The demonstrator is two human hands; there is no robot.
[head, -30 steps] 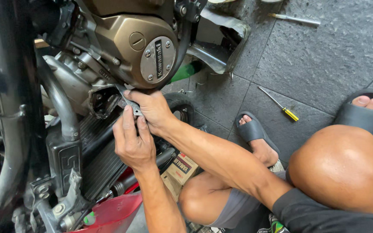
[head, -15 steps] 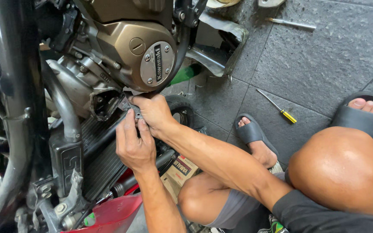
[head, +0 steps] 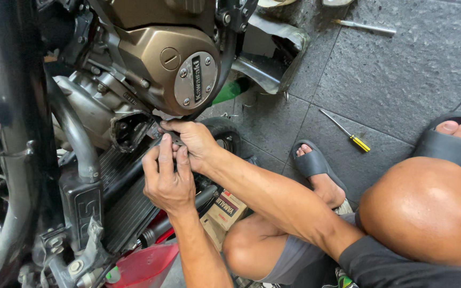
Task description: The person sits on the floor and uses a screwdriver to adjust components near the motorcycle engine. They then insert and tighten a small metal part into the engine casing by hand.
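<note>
A yellow-handled screwdriver (head: pixel 348 133) lies on grey floor tiles (head: pixel 401 69) near a small cardboard box (head: pixel 224 210).

This is a motorcycle repair spot on a dark stone-tiled floor (head: pixel 401 80), shown by the stripped motorcycle engine (head: pixel 156 64) with its bronze cover, the radiator (head: pixel 124 208), and a yellow-handled screwdriver (head: pixel 346 131) lying loose on the tiles nearby.

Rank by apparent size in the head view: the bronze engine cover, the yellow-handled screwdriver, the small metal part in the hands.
1. Bronze engine cover, clearly largest.
2. Yellow-handled screwdriver.
3. Small metal part, mostly hidden by the left hand and right hand, so unsure.
</note>
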